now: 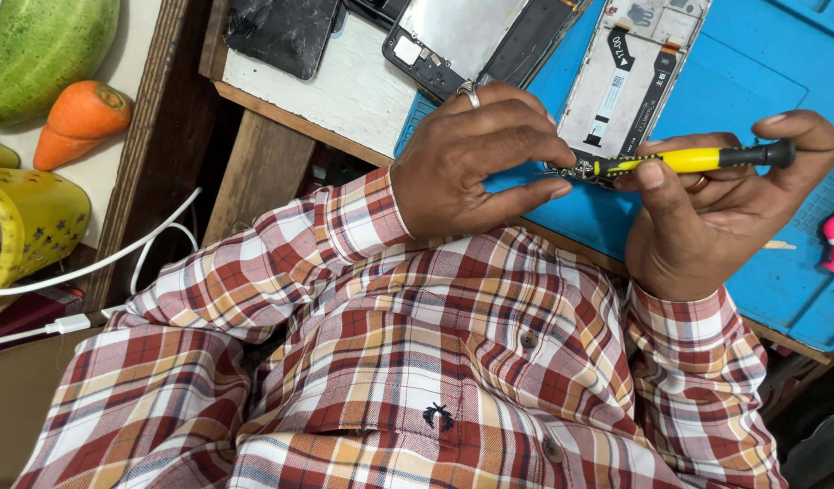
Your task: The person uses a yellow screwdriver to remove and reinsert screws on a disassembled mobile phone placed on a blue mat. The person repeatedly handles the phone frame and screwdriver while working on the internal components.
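Right hand (707, 213) holds yellow screwdriver (698, 159) (fingers closed) on opened phone (616, 81).

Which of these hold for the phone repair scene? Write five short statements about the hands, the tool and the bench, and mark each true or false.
1. The right hand holds a yellow-and-black screwdriver. True.
2. The screwdriver tip points at the lower edge of the opened phone. True.
3. The opened phone lies on a red mat. False: it lies on a blue mat.
4. The left hand rests flat on the checked shirt, away from the phone. False: its fingers steady the phone's lower edge.
5. A white cable runs along the left of the picture. True.
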